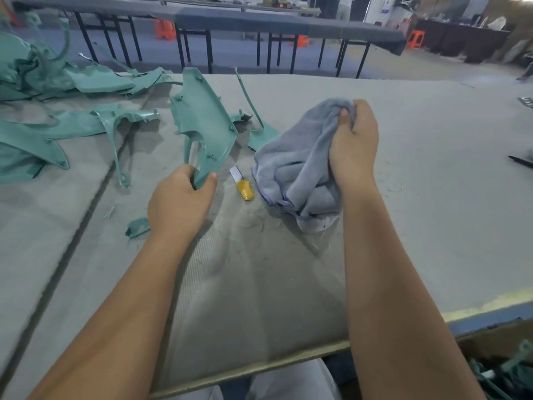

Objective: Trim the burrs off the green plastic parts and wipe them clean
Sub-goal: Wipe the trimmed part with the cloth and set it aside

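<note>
A wide bench (403, 174) covered in worn grey felt is being used as the work surface. A heap of green moulded plastic parts (52, 82) is lying at its far left. One large green plastic panel (202, 122) is being held upright above the bench, its lower tip gripped by the left hand (180, 203). A crumpled grey cloth (302, 166) is being clutched by the right hand (353, 145). A yellow-handled knife (242, 184) is lying between them.

My grey felt-covered table (418, 174) carries green plastic parts (43, 140), a yellow-handled knife (243, 187), thin green shavings (259, 226).
</note>
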{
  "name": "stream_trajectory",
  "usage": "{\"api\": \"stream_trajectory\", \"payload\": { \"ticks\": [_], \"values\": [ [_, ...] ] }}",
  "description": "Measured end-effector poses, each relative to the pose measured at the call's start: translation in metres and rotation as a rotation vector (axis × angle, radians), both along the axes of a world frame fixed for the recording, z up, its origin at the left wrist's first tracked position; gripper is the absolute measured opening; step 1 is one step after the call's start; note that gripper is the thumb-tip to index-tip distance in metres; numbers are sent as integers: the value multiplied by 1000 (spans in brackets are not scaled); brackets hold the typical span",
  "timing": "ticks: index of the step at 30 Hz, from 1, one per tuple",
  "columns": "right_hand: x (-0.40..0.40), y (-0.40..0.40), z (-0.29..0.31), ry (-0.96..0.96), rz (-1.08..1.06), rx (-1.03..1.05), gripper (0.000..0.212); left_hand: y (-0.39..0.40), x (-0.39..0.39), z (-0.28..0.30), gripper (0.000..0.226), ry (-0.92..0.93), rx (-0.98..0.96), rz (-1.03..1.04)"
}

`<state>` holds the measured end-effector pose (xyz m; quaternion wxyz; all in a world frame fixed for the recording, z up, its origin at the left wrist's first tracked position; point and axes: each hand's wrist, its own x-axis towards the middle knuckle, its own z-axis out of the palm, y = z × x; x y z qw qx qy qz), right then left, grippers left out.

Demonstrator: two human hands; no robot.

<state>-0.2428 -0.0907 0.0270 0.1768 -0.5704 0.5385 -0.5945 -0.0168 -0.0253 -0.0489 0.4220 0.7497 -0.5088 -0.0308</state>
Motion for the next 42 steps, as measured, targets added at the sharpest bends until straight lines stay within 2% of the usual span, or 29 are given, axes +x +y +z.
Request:
{"api": "stream_trajectory", "payload": {
  "ticks": [6, 9, 11, 14, 16, 18, 19, 21, 23, 24, 25, 27, 29, 32, 34, 39, 42],
  "values": [
    [43, -7, -22, 326, 13, 245, 20, 6, 3, 4, 37, 17, -58, -59],
    [51, -9, -40, 592, 0, 295, 16, 12, 9, 9, 39, -31, -86, -178],
    [50, -14, -46, 647, -83, 210, 18, 14, 13, 12, 34, -69, -101, -216],
    [48, -9, -47, 579, -124, 18, 18, 14, 21, 16, 23, -190, -134, -176],
    [47, -2, -45, 559, -103, -159, 17, 14, 27, 18, 15, -250, -70, -167],
    [49, 5, -40, 523, 108, -282, 18, 17, 26, 19, 13, -283, 52, -195],
    [53, 9, -37, 516, 251, -274, 18, 19, 23, 19, 16, -274, 98, -215],
    [65, 14, -36, 644, 400, -177, 17, 20, 15, 19, 27, -125, 139, -255],
    [74, 18, -38, 828, 373, -121, 18, 17, 8, 21, 33, 193, 149, -286],
    [75, 19, -39, 838, 373, -105, 18, 15, 7, 21, 34, 321, 161, -293],
    [75, 21, -38, 785, 405, -71, 17, 13, 6, 22, 33, 393, 177, -302],
    [74, 25, -34, 540, 519, 57, 16, 10, 5, 23, 29, 448, 195, -330],
    [74, 25, -32, 395, 574, 57, 14, 9, 2, 25, 29, 497, 175, -373],
    [76, 23, -33, 413, 582, -24, 4, 11, 1, 26, 34, 493, 141, -430],
    [73, 15, -36, 420, 555, 1, 7, 14, 4, 28, 27, 488, 134, -471],
    [59, -5, -44, 363, 293, 130, 10, 21, 12, 33, 14, 619, 88, -600],
    [61, 0, -42, 407, 360, 85, 8, 20, 12, 30, 16, 617, 60, -597]
  ]
}}
